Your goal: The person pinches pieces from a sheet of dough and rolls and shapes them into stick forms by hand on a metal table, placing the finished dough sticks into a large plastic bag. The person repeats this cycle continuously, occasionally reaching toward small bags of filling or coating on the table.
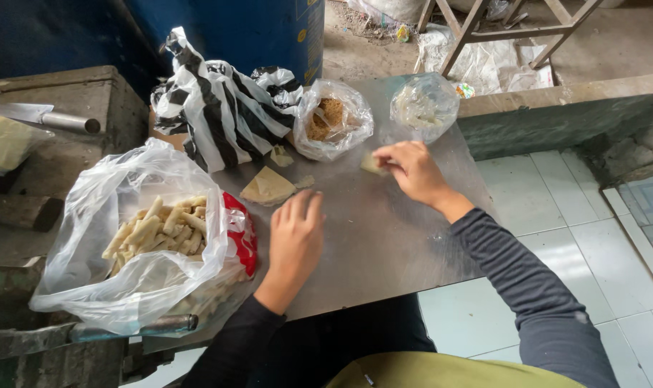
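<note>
My left hand (295,237) rests palm down on the grey metal tabletop (384,237), fingers together, just below a folded triangle of pale wrapper (267,187). My right hand (413,169) reaches farther out and pinches a small pale wrapper piece (370,163) against the table. A clear bag of brown filling (331,118) and a second clear bag of pale contents (425,108) stand just beyond my right hand. A large clear bag full of pale rolled sticks (161,226) lies to the left of my left hand.
A black-and-white striped plastic bag (219,108) sits at the table's back left. A blue drum (255,32) stands behind it. A knife (46,117) lies on a block at far left. White floor tiles (556,215) and a wooden frame (499,29) are at right.
</note>
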The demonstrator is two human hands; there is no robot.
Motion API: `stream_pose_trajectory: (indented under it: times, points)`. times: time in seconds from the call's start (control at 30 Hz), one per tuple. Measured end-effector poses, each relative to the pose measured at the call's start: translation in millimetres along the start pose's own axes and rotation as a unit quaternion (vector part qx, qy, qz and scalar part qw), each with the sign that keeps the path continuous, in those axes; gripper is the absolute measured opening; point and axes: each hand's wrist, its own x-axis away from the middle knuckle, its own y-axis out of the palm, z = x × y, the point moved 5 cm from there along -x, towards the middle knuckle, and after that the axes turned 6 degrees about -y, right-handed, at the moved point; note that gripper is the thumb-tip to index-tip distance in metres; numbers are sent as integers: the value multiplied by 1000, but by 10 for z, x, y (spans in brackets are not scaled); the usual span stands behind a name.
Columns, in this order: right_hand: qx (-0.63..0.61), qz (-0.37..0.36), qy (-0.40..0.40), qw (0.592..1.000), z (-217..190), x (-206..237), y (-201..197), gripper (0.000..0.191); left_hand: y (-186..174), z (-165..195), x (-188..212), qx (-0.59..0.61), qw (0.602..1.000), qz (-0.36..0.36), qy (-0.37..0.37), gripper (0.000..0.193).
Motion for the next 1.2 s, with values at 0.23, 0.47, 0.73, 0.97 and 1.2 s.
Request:
stream_pose_trajectory:
  times: [0.23,0.47,0.73,0.97,1.2]
  points:
    - [-90,21,125,988,90,334,67,29,813,336,-510,57,990,-111,-65,36]
    - [-196,7,235,952,218,483,170,35,1144,510,-808,152,981,-53,-104,21]
    - [-449,88,407,790,807,777,212,48,1145,334,-879,278,942,-85,-168,22]
    - [131,113,208,963,1202,628,-565,50,1061,397,-813,350,911,-138,-167,21]
    - [262,-24,170,949,1199,477,-387,47,1009,512,-811,359,911,-143,-140,28]
